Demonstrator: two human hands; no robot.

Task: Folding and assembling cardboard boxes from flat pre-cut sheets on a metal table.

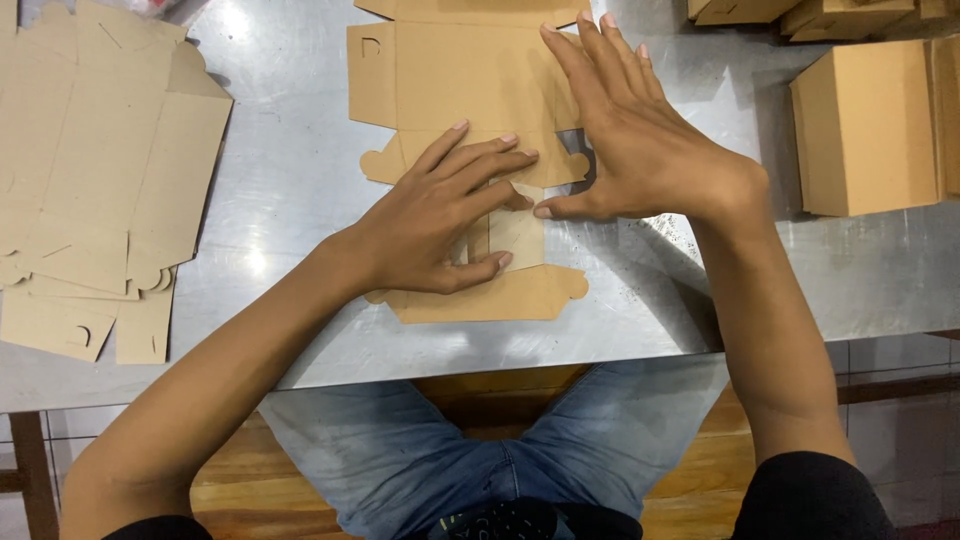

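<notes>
Head view, looking down onto a metal table [290,170].

Item 1: left hand [440,215], fingers spread and pressed flat on the near half of a flat cardboard box blank [470,80], thumb hooked round a small raised flap at its middle. It grips nothing; the palm bears down.

Item 2: right hand [625,130], also open and flat, fingers stretched over the blank's right edge, thumb tip touching the same small flap just beside the left fingers. The two hands lie close together, nearly touching at the thumb.

Item 3: the box blank itself, die-cut brown card with rounded tabs, lying unfolded in front of the person, its near edge close to the table's front rim and its far flaps reaching toward the top of the frame. Whether the centre flap is creased or only lifted is hard to tell, since the fingers cover it.

Item 4: stack of flat blanks [90,190], loosely fanned, well apart to the left.

Item 5: assembled boxes [865,125], at the right, with more at the far corner (partly cut off).

Risk, as a judgement: uneven pressure from the two palms could skew the fold off its score line; the smooth metal might let the blank slide toward the table edge; the thin flap could tear at its slot.
</notes>
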